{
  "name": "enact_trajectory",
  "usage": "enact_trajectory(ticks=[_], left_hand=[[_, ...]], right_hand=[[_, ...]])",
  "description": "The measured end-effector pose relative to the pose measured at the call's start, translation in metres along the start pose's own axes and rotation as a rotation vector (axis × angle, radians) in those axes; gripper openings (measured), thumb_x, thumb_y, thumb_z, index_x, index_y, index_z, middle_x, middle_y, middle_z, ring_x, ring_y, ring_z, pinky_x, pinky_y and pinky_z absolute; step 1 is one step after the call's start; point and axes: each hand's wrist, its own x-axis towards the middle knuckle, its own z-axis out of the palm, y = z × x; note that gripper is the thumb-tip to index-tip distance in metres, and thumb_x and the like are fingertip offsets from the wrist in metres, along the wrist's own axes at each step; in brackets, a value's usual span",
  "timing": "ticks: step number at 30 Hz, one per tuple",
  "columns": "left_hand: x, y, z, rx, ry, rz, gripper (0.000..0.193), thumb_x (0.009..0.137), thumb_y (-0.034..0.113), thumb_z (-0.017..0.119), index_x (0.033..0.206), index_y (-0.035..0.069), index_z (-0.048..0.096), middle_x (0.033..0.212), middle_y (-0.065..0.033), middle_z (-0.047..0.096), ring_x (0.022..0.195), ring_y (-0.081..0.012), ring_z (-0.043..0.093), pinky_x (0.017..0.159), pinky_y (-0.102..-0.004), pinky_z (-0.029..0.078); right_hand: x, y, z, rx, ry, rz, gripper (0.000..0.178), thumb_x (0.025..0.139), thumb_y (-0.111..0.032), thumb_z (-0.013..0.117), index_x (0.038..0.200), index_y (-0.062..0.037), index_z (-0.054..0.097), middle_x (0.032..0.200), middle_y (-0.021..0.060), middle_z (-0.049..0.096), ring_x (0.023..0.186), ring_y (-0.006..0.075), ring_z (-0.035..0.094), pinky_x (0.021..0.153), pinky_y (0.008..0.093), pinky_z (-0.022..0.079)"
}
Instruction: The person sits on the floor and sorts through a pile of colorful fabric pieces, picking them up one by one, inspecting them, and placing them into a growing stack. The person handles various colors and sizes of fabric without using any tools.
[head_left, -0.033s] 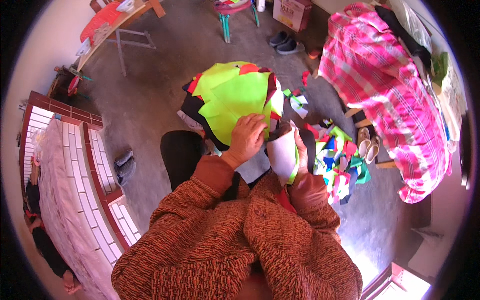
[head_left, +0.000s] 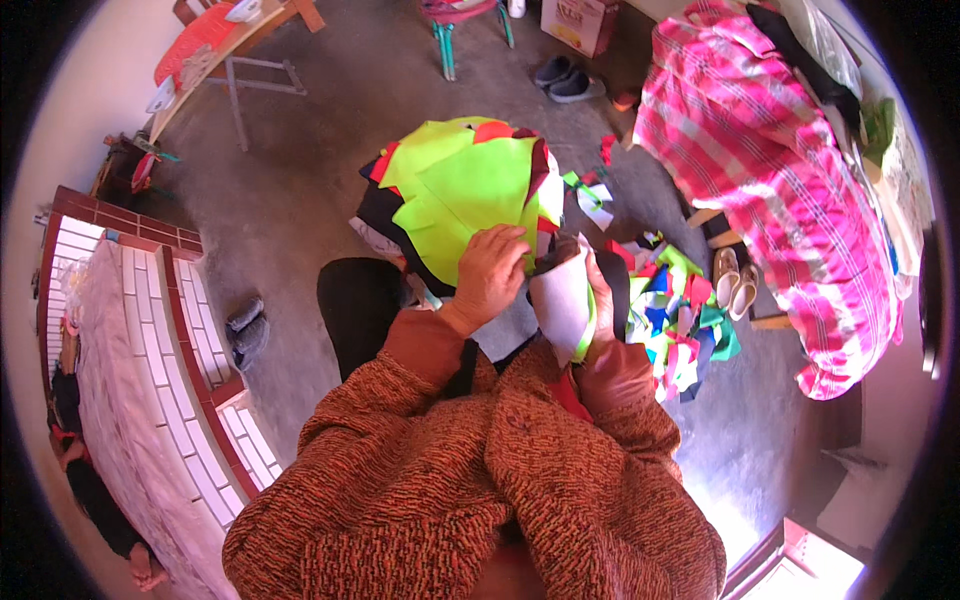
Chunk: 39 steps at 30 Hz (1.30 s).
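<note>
My left hand (head_left: pixel 490 275) is at the near edge of a heaped pile of cloth pieces, against a large lime-green piece of cloth (head_left: pixel 470 190). Its fingers are bent and close together; whatever is under the fingertips is hidden. To the right of it, my right hand (head_left: pixel 600 300) is closed round a curled cloth piece (head_left: pixel 560 300), pale grey on the side I see and lime along one edge. Brown or dark material shows at its top. Black, red and maroon pieces stick out round the pile, which stands beyond my knees.
Many-coloured cloth scraps (head_left: pixel 675 325) lie on the floor to my right, beside beige shoes (head_left: pixel 735 282). A pink checked cover (head_left: pixel 750 180) drapes over furniture at the right. Dark slippers (head_left: pixel 568 80), a carton (head_left: pixel 580 25) and a green-legged stool (head_left: pixel 445 50) are farther off.
</note>
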Motion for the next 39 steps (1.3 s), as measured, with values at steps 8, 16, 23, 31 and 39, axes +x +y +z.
enact_trajectory(ticks=[8, 16, 23, 31, 39], left_hand=[[-0.007, 0.023, -0.001, -1.085, -0.263, -0.605, 0.032, 0.083, 0.015, 0.068, 0.108, -0.001, 0.056, 0.102, -0.0066, 0.059, 0.094, -0.0131, 0.055, 0.086, -0.0291, 0.043], [-0.015, 0.011, 0.0, -1.239, -0.252, -0.853, 0.029, 0.089, 0.017, 0.061, 0.112, 0.0, 0.056, 0.097, -0.0012, 0.061, 0.087, -0.0086, 0.056, 0.077, -0.0244, 0.046], [-0.006, 0.018, -0.009, -1.431, -0.022, -0.905, 0.028, 0.09, 0.011, 0.058, 0.116, 0.001, 0.053, 0.102, -0.0023, 0.06, 0.089, -0.0076, 0.055, 0.079, -0.024, 0.046], [-0.013, 0.016, -0.003, -0.663, -0.003, -0.541, 0.035, 0.085, 0.015, 0.063, 0.115, 0.001, 0.051, 0.1, -0.0096, 0.062, 0.093, -0.0165, 0.059, 0.08, -0.0311, 0.048], [0.001, 0.035, -0.018, -0.144, 0.032, -0.201, 0.031, 0.071, 0.004, 0.066, 0.1, 0.008, 0.059, 0.103, -0.0141, 0.056, 0.099, -0.0337, 0.054, 0.083, -0.0395, 0.046]], right_hand=[[0.006, -0.003, -0.013, -0.039, 0.181, 0.048, 0.047, 0.087, -0.035, 0.062, 0.124, -0.0105, 0.048, 0.109, 0.0112, 0.06, 0.098, 0.0271, 0.059, 0.088, 0.0428, 0.048], [0.007, -0.002, -0.01, -0.285, -0.029, -0.039, 0.068, 0.079, -0.028, 0.071, 0.134, -0.0056, 0.037, 0.124, 0.0112, 0.051, 0.115, 0.027, 0.05, 0.1, 0.0421, 0.039], [0.005, 0.0, -0.003, -0.352, -0.043, 0.035, 0.079, 0.074, -0.004, 0.072, 0.141, -0.0075, 0.029, 0.13, 0.0102, 0.047, 0.119, 0.0259, 0.047, 0.103, 0.0412, 0.037], [0.004, 0.0, -0.012, -0.542, -0.055, 0.004, 0.083, 0.072, -0.016, 0.076, 0.14, -0.0033, 0.03, 0.128, 0.0094, 0.048, 0.114, 0.0231, 0.05, 0.097, 0.0351, 0.042], [0.01, 0.001, -0.017, -0.585, 0.096, -0.016, 0.064, 0.075, -0.008, 0.067, 0.133, -0.0042, 0.039, 0.121, 0.007, 0.053, 0.108, 0.0206, 0.054, 0.093, 0.0321, 0.044]])
